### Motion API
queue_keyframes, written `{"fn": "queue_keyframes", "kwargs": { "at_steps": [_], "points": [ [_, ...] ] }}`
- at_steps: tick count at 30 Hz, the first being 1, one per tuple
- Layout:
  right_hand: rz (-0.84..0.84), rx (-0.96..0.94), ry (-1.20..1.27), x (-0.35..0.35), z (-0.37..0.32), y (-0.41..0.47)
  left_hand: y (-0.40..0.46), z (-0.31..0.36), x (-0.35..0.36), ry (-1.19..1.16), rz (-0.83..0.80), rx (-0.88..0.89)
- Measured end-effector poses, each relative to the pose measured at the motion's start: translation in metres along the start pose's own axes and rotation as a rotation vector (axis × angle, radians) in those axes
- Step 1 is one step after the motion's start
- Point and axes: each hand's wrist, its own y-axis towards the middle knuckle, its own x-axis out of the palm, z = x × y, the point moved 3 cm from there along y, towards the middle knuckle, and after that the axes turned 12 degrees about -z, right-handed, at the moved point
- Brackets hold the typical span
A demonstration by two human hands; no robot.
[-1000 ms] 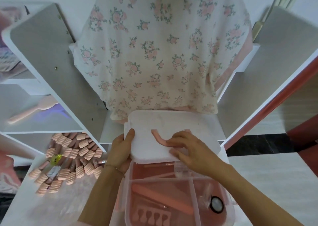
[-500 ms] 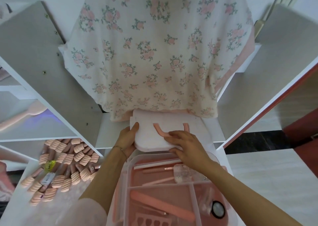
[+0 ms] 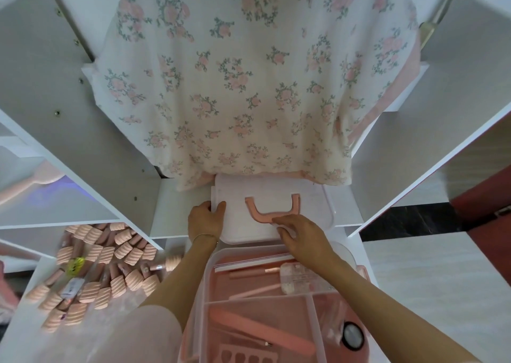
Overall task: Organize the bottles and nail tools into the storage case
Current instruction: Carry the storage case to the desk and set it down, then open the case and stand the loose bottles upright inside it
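Nearest the camera sits the open storage case (image 3: 276,293), a clear plastic tray with pink showing through its dividers. In its near compartments lie a long pink nail file (image 3: 257,326), a pink toe separator (image 3: 243,357) at the bottom edge, and at the right a round black-rimmed item (image 3: 353,336) that I cannot identify. The far compartment holds thin pink tools and a small clear packet (image 3: 297,278).

On the table to the left, well apart from the case, lies a loose heap of nail polish bottles (image 3: 105,265) with ribbed pink caps, none yet packed.

Just beyond the case lies its white lid (image 3: 276,196), flat, with a pink U-shaped handle (image 3: 272,210) on top. The left hand (image 3: 206,220) grips the lid's left edge, thumb on top and fingers curled round the rim. The right hand (image 3: 300,231) rests on the lid's near part, its fingertips touching the handle; whether they hook round it I cannot tell.

The lid looks light, stiff and smooth, so it may slide under a flat palm; the rim or the handle seem the surest holds. The bottles are probably glass, small and prone to rolling, best pinched by their ribbed caps.

Farthest, a flowered cloth (image 3: 249,86) hangs between white shelf boards (image 3: 69,99), its hem draping over the lid's far edge.
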Motion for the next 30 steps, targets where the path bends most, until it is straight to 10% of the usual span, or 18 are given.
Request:
{"fn": "queue_keyframes", "kwargs": {
  "at_steps": [10,18,25,30],
  "points": [
    [0.147,0.059,0.112,-0.021,0.012,-0.041,-0.002,-0.001,-0.01,0.147,-0.008,-0.101],
    [0.397,0.308,0.285,-0.028,0.052,-0.103,-0.079,0.018,-0.004,0.254,0.019,0.381],
    [0.255,0.519,0.55,-0.018,0.077,-0.129,-0.148,0.056,0.068,0.212,-0.273,0.72],
    [0.325,0.478,0.798,-0.028,0.084,-0.141,-0.168,0.06,0.119,0.091,-0.444,0.623]
  ]
}}
